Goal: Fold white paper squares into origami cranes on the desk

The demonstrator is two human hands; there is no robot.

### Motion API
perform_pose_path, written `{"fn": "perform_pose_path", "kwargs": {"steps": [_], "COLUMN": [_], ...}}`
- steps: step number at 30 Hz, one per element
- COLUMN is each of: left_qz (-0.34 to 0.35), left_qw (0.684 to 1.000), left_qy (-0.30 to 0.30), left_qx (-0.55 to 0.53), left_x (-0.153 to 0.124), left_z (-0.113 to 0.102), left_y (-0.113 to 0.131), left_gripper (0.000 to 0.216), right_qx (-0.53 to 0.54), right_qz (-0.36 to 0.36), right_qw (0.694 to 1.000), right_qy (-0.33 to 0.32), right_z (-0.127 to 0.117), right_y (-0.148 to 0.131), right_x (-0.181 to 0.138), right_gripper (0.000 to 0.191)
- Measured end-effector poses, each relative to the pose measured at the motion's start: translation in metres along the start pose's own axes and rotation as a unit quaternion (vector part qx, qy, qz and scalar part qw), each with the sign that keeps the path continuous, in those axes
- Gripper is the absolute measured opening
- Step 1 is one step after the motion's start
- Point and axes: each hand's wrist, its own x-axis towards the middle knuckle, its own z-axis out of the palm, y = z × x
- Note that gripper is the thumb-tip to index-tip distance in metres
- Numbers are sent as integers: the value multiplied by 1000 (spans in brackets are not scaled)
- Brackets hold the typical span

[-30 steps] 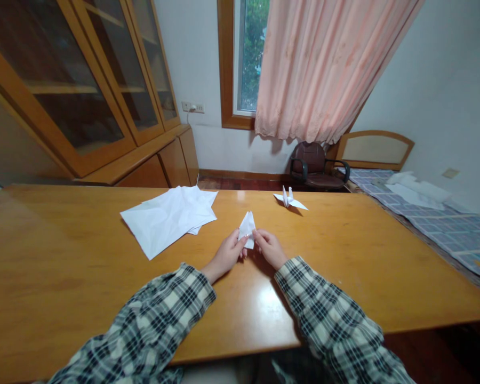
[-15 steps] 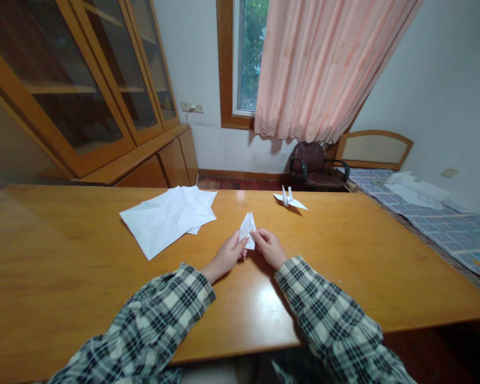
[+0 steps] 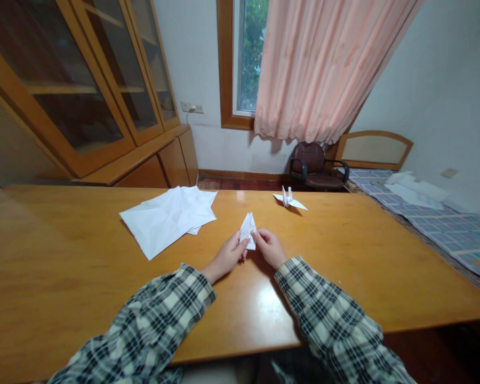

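Note:
Between my hands is a small piece of folded white paper [image 3: 247, 228], its narrow split tip pointing away from me. My left hand [image 3: 229, 253] grips its left side and lower part, thumb lying across the front and fingers curled behind. On the right edge, my right hand [image 3: 270, 247] pinches the same paper between thumb and fingers. Beyond my right hand a finished white paper crane [image 3: 289, 199] rests on the table with its wings spread. Left of my hands lies a loose pile of creased white paper sheets [image 3: 166, 218].
The wooden table [image 3: 64, 266] stretches wide to both sides. A glass-fronted cabinet [image 3: 116, 96] stands behind it on the left. At the back are a brown armchair [image 3: 314, 162] and a pink curtain [image 3: 316, 69]. A bed with a checked cover [image 3: 432, 224] adjoins the right side.
Almost nothing differs. The folded paper has shifted very slightly to the right in my fingers; both hands keep their grip, and the crane and the sheets lie as before.

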Motion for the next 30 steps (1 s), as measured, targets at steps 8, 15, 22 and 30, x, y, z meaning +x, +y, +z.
{"fn": "perform_pose_path", "kwargs": {"steps": [8,15,22,30], "left_qz": [-4,-23,-30,-28], "left_qw": [1000,999,998,996], "left_qy": [6,-10,-14,34], "left_qx": [5,-41,-59,-81], "left_x": [-1,1,2,6], "left_z": [1,1,1,-1], "left_y": [4,4,4,-1], "left_gripper": [34,37,39,38], "right_qx": [-6,-10,-16,22], "right_qz": [2,0,-1,19], "right_qw": [1000,999,999,998], "right_qy": [16,33,39,50], "right_z": [0,0,0,-4], "right_y": [-6,-2,0,2], "right_x": [-1,-1,-1,1], "right_gripper": [47,45,45,50]}}
